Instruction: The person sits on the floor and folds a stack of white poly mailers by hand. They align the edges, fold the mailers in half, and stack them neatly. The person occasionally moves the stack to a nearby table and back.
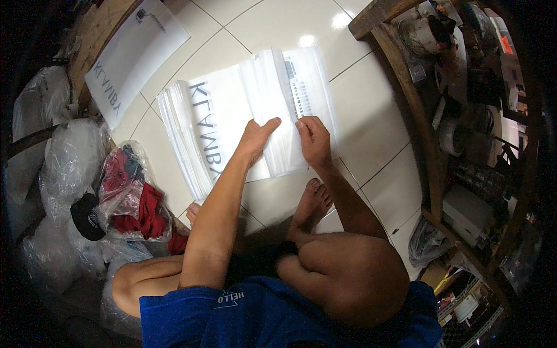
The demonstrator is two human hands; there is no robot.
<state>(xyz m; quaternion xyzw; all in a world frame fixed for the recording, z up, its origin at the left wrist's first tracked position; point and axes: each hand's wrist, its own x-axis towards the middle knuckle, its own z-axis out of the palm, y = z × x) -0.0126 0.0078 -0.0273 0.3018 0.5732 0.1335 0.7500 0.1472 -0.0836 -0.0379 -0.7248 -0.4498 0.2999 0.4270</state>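
Observation:
A pile of white plastic bags (228, 93) with dark printing lies on the tiled floor in front of me, its edges fanned in layers. A raised, bunched fold (268, 81) of the bags runs down the middle of the pile. My left hand (254, 141) is closed around this fold, thumb stretched over its top and fingers at its left side, partly hidden. Just to its right, my right hand (315, 141) has its fingers curled, with thumb and forefinger pinching the bag edge beside the fold. Under the right hand lies the pile's right part, marked with small print.
Another white printed sheet or bag (139, 58) lies at the far left by a wooden board. Clear plastic bags (75, 151), one holding red cloth (139, 214), crowd the left. A wooden shelf frame (415, 110) with clutter stands at the right. My bare foot (310, 206) is close below the pile.

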